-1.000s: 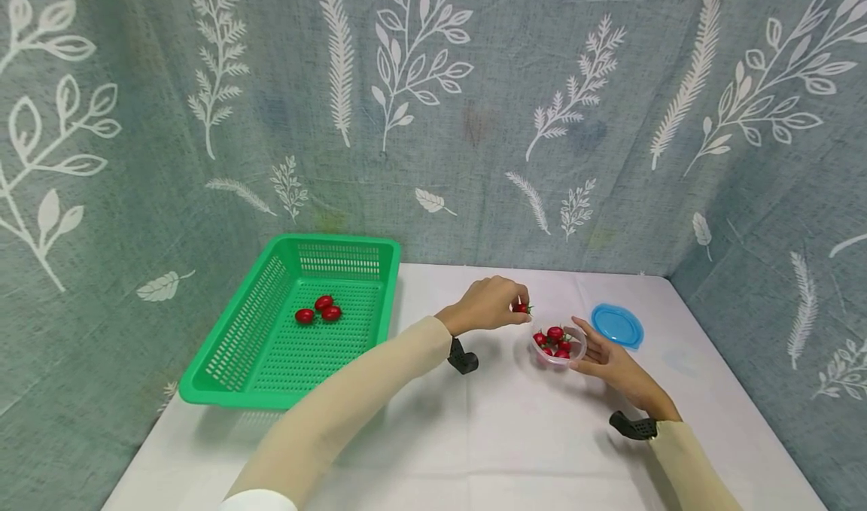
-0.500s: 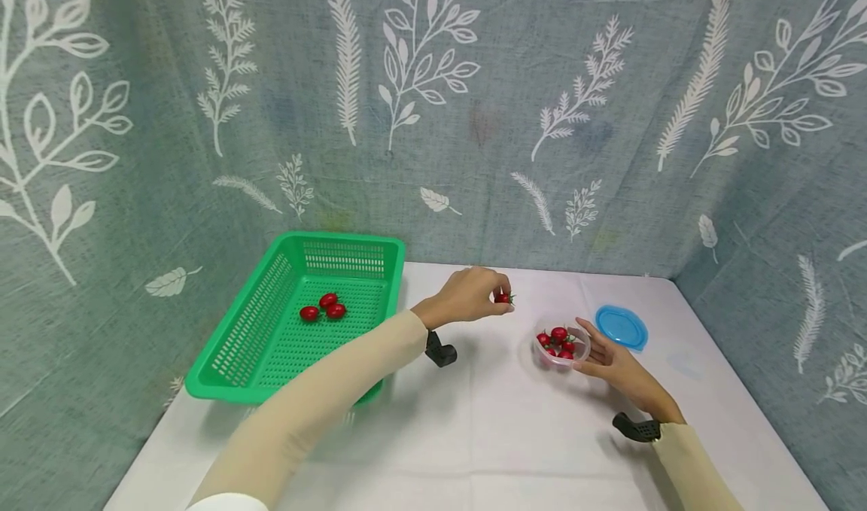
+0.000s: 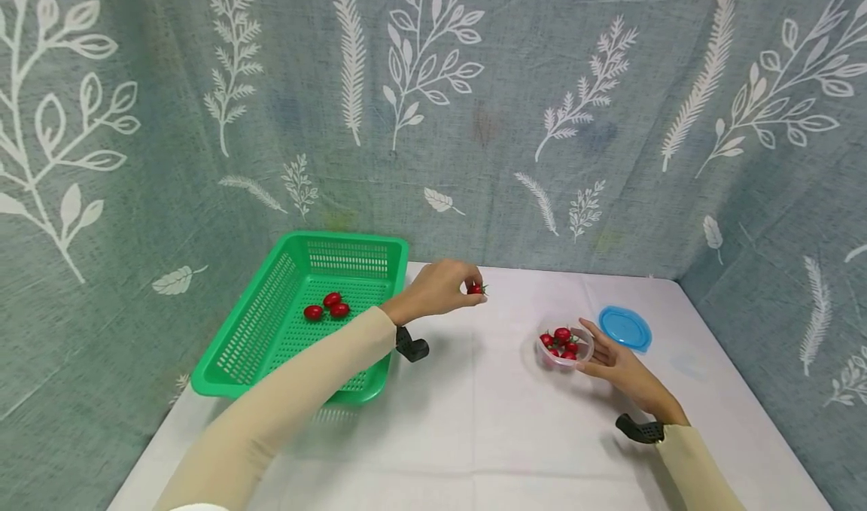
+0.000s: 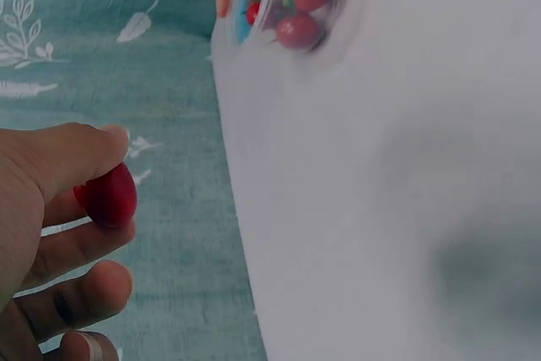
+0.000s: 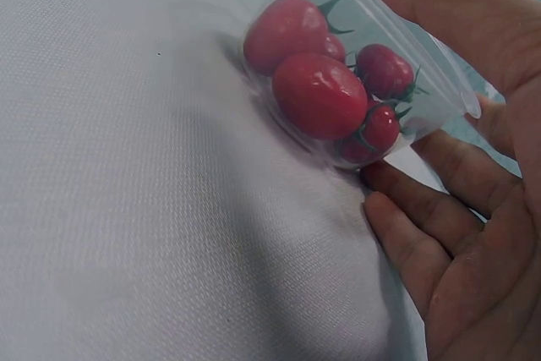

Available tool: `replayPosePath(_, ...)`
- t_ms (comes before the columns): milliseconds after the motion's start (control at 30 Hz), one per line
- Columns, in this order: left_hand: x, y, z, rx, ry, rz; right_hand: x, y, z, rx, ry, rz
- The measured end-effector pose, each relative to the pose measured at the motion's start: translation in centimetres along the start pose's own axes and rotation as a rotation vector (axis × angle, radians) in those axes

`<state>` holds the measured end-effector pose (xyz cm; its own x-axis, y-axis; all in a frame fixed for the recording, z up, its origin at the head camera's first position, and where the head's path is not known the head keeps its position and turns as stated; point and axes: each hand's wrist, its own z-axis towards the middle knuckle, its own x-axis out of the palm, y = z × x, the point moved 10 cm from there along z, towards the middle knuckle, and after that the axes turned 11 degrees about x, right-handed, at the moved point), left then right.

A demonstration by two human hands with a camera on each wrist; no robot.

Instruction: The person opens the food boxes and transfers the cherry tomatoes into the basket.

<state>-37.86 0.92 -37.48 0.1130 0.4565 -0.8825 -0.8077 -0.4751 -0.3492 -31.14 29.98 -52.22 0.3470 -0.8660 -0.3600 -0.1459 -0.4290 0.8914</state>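
Observation:
My left hand point(image 3: 440, 289) pinches a red cherry tomato point(image 3: 477, 289) with a green stem between thumb and fingers, above the table just right of the green basket point(image 3: 230, 390). In the left wrist view that tomato point(image 4: 110, 198) sits under the thumb, its lower end against a finger. At the right, my right hand point(image 3: 619, 368) grips the side of a small clear plastic container point(image 3: 558, 363), thumb on the near side. Several cherry tomatoes point(image 5: 319, 96) lie inside it, some with green stems. Three more red tomatoes point(image 3: 332, 300) rest on the basket's floor.
A blue lid point(image 3: 625, 328) lies flat on the white tablecloth point(image 3: 474, 421), behind the right hand. Grey-green curtains point(image 3: 440, 195) with white leaf prints enclose the table at the back and sides.
My left hand has moved left with the cherry tomato, away from the clear container and closer to the green basket. The right hand keeps its hold on the container; the view has shifted slightly.

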Motion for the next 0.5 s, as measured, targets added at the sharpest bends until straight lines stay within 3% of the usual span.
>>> replayPosePath(500,-3.2,2.9,-4.3,-0.071,-0.081,0.034,0.1,-0.3,0.1,0.006,0.016,0.024)
